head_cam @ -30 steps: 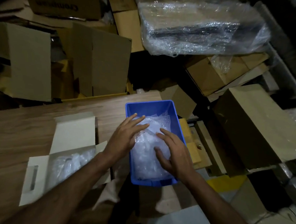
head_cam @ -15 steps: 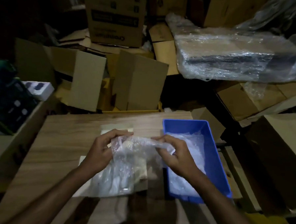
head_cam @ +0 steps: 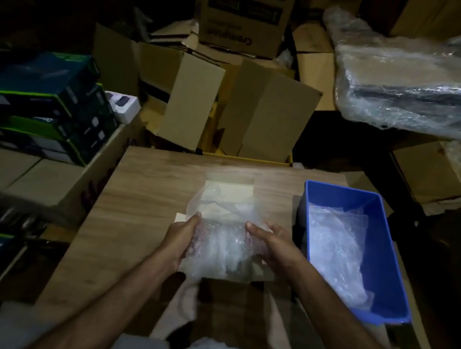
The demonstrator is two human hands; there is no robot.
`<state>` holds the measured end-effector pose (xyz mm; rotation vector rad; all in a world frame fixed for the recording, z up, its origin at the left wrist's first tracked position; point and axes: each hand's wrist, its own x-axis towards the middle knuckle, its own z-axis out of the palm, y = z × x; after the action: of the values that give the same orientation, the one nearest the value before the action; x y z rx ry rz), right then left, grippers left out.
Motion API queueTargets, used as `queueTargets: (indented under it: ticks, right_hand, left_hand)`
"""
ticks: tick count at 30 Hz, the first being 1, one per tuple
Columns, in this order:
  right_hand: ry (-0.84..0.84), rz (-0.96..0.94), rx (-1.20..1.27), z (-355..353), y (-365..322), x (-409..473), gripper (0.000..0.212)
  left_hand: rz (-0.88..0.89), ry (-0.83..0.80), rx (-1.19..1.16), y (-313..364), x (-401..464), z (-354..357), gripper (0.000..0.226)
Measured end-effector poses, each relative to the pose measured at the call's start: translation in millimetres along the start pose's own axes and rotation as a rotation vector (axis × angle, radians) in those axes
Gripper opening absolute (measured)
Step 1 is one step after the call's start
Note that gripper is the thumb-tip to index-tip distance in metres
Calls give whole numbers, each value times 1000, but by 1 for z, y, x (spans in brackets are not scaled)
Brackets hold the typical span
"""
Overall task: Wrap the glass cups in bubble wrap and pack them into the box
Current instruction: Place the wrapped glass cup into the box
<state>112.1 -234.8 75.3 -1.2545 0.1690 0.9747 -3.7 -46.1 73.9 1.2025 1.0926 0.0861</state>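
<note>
The table [head_cam: 148, 196] held my white box [head_cam: 229, 194] at its middle and the blue bin [head_cam: 390, 262] at its right edge, more wrap [head_cam: 337, 246] lying loose in the bin. I held a bubble-wrap sheet [head_cam: 220, 240] just over the box — left hand [head_cam: 180, 238] and right hand [head_cam: 273, 246] each gripping a side. I saw no cup clearly inside it, so I judged the packing only partway — more wrapping and boxing remained.

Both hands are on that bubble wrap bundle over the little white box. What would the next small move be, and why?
Probably lowering the bubble wrap bundle into the white box beneath it. The left hand and right hand hold its two sides just above the open box, while the blue bin sits off to the right.
</note>
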Motion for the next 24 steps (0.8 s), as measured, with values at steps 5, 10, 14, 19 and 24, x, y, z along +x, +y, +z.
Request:
queueTargets:
  ticks: [5, 10, 14, 19, 24]
  right_hand:
    - [107, -158, -174, 10, 18, -1, 30]
    - [-13, -39, -126, 16, 23, 0, 24]
    - [-40, 112, 72, 24, 30, 5, 28]
    - [30, 32, 17, 29, 36, 10, 40]
    - [95, -76, -95, 24, 35, -2, 45]
  left_hand:
    - [156, 38, 93, -5, 8, -27, 28]
    - [365, 24, 191, 1, 1, -37, 32]
    - [409, -33, 143, -2, 3, -44, 43]
    - [458, -21, 128, -3, 5, -57, 26]
    - [471, -138, 219, 2, 7, -75, 57]
